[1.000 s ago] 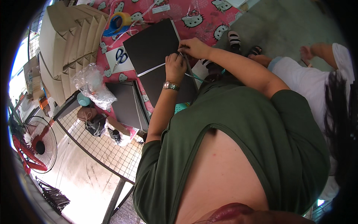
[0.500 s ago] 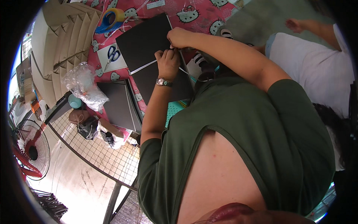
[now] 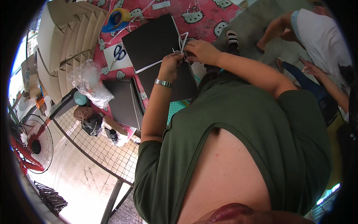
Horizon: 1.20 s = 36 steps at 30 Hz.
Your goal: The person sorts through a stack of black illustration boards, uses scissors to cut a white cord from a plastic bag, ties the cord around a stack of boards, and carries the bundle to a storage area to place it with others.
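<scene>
A flat black panel (image 3: 151, 41), like a box lid or folder cover, lies on the pink patterned table cover. Along its near edge runs a white ribbon (image 3: 149, 67), and a second black panel (image 3: 180, 83) extends below it. At the panel's right corner my left hand (image 3: 171, 65), with a metal watch band on the wrist, pinches the ribbon. Close against it, my right hand (image 3: 201, 52) has its fingers bent around the same ribbon. A ribbon loop and loose ends stick up between the hands. The fingertips partly hide the crossing.
Blue-handled scissors (image 3: 119, 53) rest on a white notepad (image 3: 123, 63) left of the panel. Beyond are tape rolls (image 3: 118, 18), folded brown cardboard (image 3: 78, 33) and clear plastic wrap (image 3: 91, 84). More black panels (image 3: 121, 100) lie nearer. A fan (image 3: 35, 145) stands left; people (image 3: 317, 33) are at right.
My left hand has rolled over, turning the watch face out of sight. My right hand has come down beside it, and a ribbon loop now stands up. People at right have moved.
</scene>
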Tool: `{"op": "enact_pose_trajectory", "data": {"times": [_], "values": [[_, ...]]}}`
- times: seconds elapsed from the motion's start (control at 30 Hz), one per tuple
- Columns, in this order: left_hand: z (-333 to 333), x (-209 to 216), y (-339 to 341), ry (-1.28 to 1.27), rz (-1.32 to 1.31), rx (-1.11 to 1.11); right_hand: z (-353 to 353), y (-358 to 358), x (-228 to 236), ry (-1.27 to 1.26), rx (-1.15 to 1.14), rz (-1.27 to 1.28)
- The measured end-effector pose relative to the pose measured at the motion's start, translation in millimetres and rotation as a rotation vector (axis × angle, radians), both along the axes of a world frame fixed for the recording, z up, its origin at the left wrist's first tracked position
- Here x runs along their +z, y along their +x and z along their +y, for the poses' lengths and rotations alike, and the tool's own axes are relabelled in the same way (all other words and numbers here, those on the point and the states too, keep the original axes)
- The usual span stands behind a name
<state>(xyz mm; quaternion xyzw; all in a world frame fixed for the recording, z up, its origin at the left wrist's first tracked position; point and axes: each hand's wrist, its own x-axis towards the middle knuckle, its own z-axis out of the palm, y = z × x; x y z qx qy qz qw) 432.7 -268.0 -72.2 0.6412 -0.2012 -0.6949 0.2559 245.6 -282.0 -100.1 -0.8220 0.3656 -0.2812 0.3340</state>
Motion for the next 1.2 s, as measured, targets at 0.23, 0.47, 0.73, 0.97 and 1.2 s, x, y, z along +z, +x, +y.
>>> {"op": "enact_pose_trajectory", "data": {"times": [0.23, 0.47, 0.73, 0.97, 1.2], "values": [[3, 9, -1, -0.066, -0.103, -0.154, -13, 8, -14, -0.091, 0.179, 0.141], [3, 8, -4, -0.368, -0.562, -0.406, -38, 12, 18, 0.08, 0.333, 0.455], [18, 8, 1, -0.4, -0.765, -0.423, -44, -9, -27, -0.065, 0.202, 0.657], [35, 3, 2, -0.413, -0.756, -0.308, -62, -14, -30, -0.005, 0.207, 0.688], [18, -4, 19, -0.37, -0.581, -0.214, -74, -23, -31, 0.181, 0.176, 0.582]]}}
